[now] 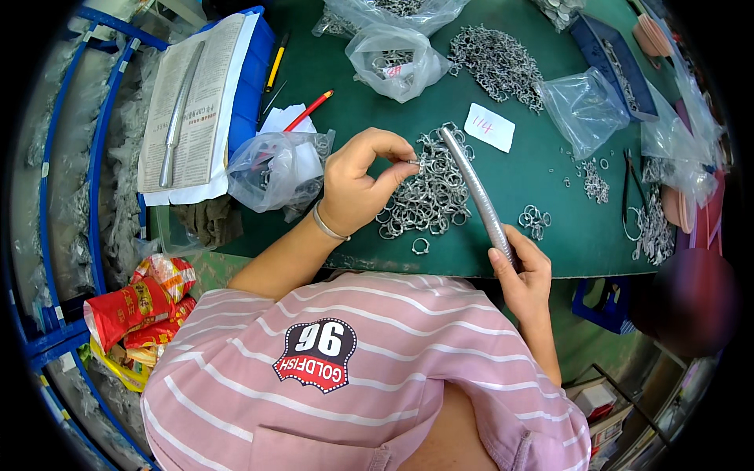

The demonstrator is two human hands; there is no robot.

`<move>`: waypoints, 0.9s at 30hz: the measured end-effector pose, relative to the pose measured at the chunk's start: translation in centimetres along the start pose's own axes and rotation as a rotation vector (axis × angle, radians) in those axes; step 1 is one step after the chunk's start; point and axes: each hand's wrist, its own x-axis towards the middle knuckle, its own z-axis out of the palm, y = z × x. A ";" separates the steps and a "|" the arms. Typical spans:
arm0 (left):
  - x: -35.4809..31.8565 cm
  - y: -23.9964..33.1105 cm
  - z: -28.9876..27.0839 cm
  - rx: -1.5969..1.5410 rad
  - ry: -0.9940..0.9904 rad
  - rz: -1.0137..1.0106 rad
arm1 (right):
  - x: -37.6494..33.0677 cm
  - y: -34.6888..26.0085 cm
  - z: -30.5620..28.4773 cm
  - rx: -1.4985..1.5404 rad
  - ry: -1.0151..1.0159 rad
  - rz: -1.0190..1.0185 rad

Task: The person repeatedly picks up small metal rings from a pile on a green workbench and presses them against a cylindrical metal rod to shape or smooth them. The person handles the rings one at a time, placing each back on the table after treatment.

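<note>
Ring pinched for the tapered rod, above a green bench.

Small silver ring [414, 162] nipped in left hand [357, 184] over the ring pile [428, 196]; tapered metal rod [477, 194] gripped near its thick end by right hand [525, 271], tip slanted far-left for threading; plastic bags [275, 177] left.

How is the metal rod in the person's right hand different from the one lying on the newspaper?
The tapered rod in the right hand is held slanted over the heap of rings; the rod on the newspaper lies flat, untouched. The held rod looks ridged, the other smooth. Both are long, silvery metal.
</note>
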 end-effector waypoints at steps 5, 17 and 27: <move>0.2 0.7 0.0 -0.013 -0.001 -0.019 | 0.0 0.0 0.3 -0.020 -0.015 -0.045; -0.1 -0.5 0.2 -1.054 0.212 -0.964 | 0.2 -0.4 0.5 -0.096 -0.034 -0.165; -0.3 0.1 0.1 -1.090 0.098 -0.875 | 0.3 -0.7 0.4 -0.279 0.041 -0.287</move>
